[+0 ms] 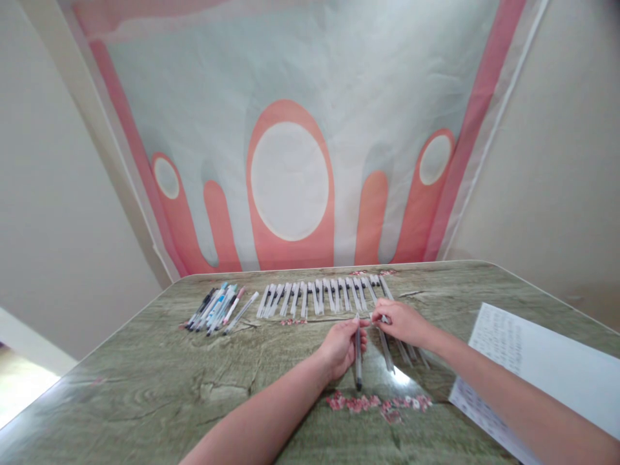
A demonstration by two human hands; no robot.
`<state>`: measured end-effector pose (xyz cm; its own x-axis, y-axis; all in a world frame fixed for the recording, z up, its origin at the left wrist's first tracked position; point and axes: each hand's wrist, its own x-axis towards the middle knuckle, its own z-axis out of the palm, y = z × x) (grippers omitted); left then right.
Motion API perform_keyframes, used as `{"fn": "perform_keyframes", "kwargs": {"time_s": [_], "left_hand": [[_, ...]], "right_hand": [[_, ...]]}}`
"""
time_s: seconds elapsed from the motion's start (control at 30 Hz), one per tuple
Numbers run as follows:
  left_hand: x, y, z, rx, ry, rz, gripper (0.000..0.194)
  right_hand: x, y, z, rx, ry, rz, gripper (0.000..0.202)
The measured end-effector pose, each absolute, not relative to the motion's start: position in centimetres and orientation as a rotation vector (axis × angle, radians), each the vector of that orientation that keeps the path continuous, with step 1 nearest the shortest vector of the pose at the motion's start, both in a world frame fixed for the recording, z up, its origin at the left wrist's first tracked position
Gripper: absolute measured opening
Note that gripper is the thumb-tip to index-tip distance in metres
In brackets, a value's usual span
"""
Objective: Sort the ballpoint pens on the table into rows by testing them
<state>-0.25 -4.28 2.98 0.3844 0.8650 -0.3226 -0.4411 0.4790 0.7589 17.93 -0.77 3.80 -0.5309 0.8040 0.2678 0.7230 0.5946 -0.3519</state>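
Note:
My left hand is closed around a clear-barrelled pen, which points toward me with a dark end nearest me. Close to the pen's far end, my right hand is pinched, and a small dark bit shows at its fingers. What that is, I cannot make out. Several clear pen barrels lie under and in front of the right hand, partly covered by it. Beyond both hands runs a row of clear pens with whitish caps, side by side.
To the left lies a loose pile of mixed pens, with one clear pen at its right side. Paper sheets with writing rest at the right, under my right forearm. The wood-patterned table meets a patterned backdrop behind.

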Motion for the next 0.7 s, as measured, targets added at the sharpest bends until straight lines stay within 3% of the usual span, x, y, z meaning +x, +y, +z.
{"fn": "perform_keyframes", "kwargs": {"time_s": [0.7], "left_hand": [[-0.67, -3.87, 2.78, 0.594, 0.580, 1.058, 0.017]], "right_hand": [[17.65, -1.04, 4.09, -1.190, -2.366, 0.285, 0.021]]}}
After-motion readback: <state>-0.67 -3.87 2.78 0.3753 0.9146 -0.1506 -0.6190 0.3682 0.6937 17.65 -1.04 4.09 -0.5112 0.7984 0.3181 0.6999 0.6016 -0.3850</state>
